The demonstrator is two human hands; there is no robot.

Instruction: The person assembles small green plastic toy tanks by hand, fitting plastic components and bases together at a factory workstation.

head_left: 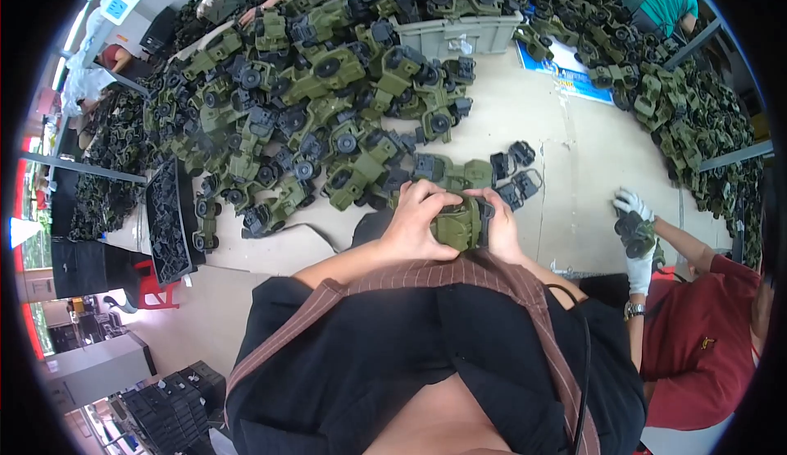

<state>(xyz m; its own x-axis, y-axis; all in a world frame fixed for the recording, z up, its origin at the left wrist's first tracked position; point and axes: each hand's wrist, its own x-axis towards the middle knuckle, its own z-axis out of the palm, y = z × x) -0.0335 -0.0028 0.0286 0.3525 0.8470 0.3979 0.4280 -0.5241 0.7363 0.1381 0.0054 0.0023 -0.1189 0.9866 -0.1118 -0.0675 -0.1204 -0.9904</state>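
Close to my body, both hands grip an olive-green toy military truck [456, 227]. My left hand [414, 224] wraps its left side, with thumb and fingers pressed on the green body. My right hand [503, 227] closes on the other side, where a dark part [489, 216] shows between the fingers and the body; whether it is attached I cannot tell. Just beyond my fingers lies another green toy vehicle [459, 171] on the table. Beside it are two small black frame-like parts, one [520, 155] farther off and one [521, 188] nearer.
A large heap of green toy trucks [328, 98] covers the table's left side. Behind stands a grey bin [459, 38] with more on top. Another heap [668, 119] lines the right. A co-worker's gloved hand [633, 205] holds a toy truck at right. Other people work at the far side.
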